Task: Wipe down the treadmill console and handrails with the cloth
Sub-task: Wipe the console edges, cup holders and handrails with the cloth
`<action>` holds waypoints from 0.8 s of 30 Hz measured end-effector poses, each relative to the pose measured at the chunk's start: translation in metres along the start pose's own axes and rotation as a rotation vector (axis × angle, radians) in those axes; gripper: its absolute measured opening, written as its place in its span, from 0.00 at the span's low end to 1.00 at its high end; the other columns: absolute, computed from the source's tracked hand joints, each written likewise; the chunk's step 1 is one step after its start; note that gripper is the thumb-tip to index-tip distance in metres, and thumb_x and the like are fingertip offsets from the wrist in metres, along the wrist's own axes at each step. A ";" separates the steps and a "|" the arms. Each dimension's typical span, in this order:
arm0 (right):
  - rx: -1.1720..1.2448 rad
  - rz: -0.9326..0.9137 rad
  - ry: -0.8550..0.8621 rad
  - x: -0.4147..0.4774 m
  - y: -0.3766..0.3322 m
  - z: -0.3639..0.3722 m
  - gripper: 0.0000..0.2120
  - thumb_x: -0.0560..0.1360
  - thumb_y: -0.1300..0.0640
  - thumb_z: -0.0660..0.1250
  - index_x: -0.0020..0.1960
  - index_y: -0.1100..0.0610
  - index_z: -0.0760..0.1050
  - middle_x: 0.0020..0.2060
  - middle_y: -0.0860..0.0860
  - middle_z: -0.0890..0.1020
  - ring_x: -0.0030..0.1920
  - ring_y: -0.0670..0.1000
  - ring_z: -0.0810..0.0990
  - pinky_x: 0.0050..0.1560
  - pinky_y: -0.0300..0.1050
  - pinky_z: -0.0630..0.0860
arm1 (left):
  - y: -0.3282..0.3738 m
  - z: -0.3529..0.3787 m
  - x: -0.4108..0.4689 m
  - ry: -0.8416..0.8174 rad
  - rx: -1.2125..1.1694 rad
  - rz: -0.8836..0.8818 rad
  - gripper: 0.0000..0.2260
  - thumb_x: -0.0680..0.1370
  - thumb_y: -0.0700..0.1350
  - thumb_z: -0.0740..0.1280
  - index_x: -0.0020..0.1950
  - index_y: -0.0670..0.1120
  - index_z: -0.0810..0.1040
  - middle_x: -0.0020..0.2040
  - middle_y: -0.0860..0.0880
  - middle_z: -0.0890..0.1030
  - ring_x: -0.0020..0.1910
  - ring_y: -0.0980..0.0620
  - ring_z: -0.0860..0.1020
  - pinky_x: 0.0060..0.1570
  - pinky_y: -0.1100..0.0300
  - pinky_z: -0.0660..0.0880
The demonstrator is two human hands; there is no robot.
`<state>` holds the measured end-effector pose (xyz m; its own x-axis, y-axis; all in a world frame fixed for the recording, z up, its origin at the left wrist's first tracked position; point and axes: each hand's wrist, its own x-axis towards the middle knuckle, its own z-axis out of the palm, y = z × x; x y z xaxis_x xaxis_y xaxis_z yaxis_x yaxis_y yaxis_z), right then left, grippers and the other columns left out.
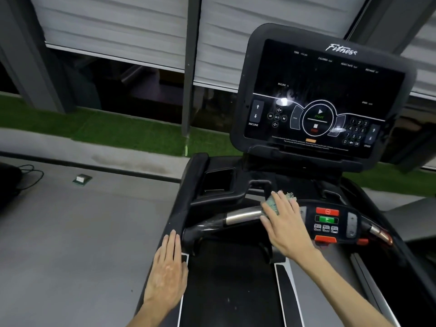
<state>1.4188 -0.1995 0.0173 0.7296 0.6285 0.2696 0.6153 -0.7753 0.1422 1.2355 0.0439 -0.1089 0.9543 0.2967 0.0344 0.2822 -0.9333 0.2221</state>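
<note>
The right hand (284,223) lies palm-down with its fingers straight and slightly spread. It presses the crumpled pale green cloth (274,204) onto the black front handlebar (207,226), just where the shiny chrome grip sleeve (243,216) ends and the black button panel with red and green keys (328,220) begins. Only bits of the cloth show past the fingertips and beside the thumb; the rest is hidden under the palm. A flat palm rather than a pinch probably spreads pressure over the rounded bar. The left hand (167,267) is also flat, fingers straight and close together, holding nothing. It appears to rest on the black left side handrail (188,185), most likely to steady the body while the other arm reaches forward. To the left of the cloth the chrome sleeve is bare as far as the bend where the bar meets the side rail, so a sweep that way looks unobstructed. To the right, the button panel sits just beside the hand, and a firm wipe across it could press a key. Beyond the fingertips the console shelf rises, with a recessed black cup tray (217,180) to the left. The large dark console screen (323,95) stands tilted well above the shelf, with a pale smear or glare at its left side. The second chrome sleeve (379,232) sits at the far right end of the bar, near the right rail. The black running belt (226,291) lies below the bar, between the two arms.
</note>
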 end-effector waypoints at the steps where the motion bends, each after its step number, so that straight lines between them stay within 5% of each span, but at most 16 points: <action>1: 0.016 0.034 -0.012 0.002 -0.008 0.001 0.24 0.82 0.48 0.48 0.63 0.59 0.76 0.64 0.63 0.74 0.67 0.63 0.71 0.69 0.57 0.57 | 0.000 -0.001 0.000 -0.004 0.001 -0.005 0.29 0.76 0.49 0.54 0.72 0.32 0.65 0.72 0.35 0.69 0.69 0.36 0.72 0.62 0.44 0.75; 3: 0.077 0.093 -0.014 0.008 -0.020 0.004 0.28 0.83 0.49 0.42 0.63 0.62 0.75 0.61 0.63 0.76 0.63 0.63 0.74 0.67 0.56 0.60 | 0.000 -0.001 0.000 0.026 0.009 0.004 0.29 0.76 0.49 0.55 0.71 0.32 0.65 0.71 0.35 0.70 0.69 0.37 0.72 0.62 0.44 0.75; 6: 0.160 0.091 0.000 0.015 -0.030 0.011 0.23 0.81 0.54 0.48 0.67 0.65 0.70 0.57 0.58 0.76 0.59 0.59 0.75 0.64 0.52 0.65 | 0.000 -0.001 0.001 0.028 0.007 0.006 0.33 0.72 0.47 0.70 0.71 0.32 0.66 0.71 0.35 0.70 0.68 0.36 0.72 0.62 0.44 0.75; 9: 0.157 -0.062 -0.018 0.012 -0.013 0.006 0.18 0.78 0.57 0.59 0.66 0.63 0.71 0.57 0.57 0.76 0.57 0.58 0.76 0.63 0.53 0.70 | -0.001 -0.001 0.000 0.063 0.043 0.036 0.29 0.75 0.48 0.59 0.71 0.32 0.65 0.71 0.34 0.70 0.69 0.36 0.72 0.63 0.44 0.73; 12: -0.025 -0.079 -0.036 0.012 0.012 -0.006 0.19 0.73 0.57 0.70 0.64 0.56 0.76 0.61 0.62 0.77 0.62 0.61 0.76 0.62 0.56 0.73 | -0.001 0.001 0.000 0.054 0.012 0.035 0.35 0.70 0.45 0.73 0.71 0.31 0.65 0.71 0.34 0.69 0.69 0.36 0.72 0.62 0.44 0.74; 18: -0.023 -0.078 -0.026 0.020 -0.031 0.007 0.20 0.73 0.60 0.66 0.64 0.59 0.72 0.49 0.56 0.78 0.51 0.59 0.76 0.58 0.55 0.72 | 0.001 0.000 -0.001 0.054 0.027 0.041 0.36 0.70 0.46 0.72 0.72 0.31 0.65 0.72 0.34 0.67 0.70 0.36 0.70 0.64 0.43 0.73; 24: 0.066 -0.232 0.002 0.020 -0.078 0.019 0.28 0.62 0.63 0.75 0.62 0.56 0.76 0.54 0.56 0.80 0.56 0.58 0.79 0.62 0.52 0.74 | -0.003 -0.001 -0.002 0.060 -0.045 0.051 0.41 0.65 0.43 0.77 0.72 0.32 0.63 0.72 0.35 0.69 0.69 0.37 0.72 0.61 0.43 0.76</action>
<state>1.3905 -0.1253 -0.0063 0.5662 0.7889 0.2391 0.7844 -0.6047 0.1378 1.2322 0.0462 -0.1087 0.9593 0.2622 0.1052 0.2277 -0.9379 0.2618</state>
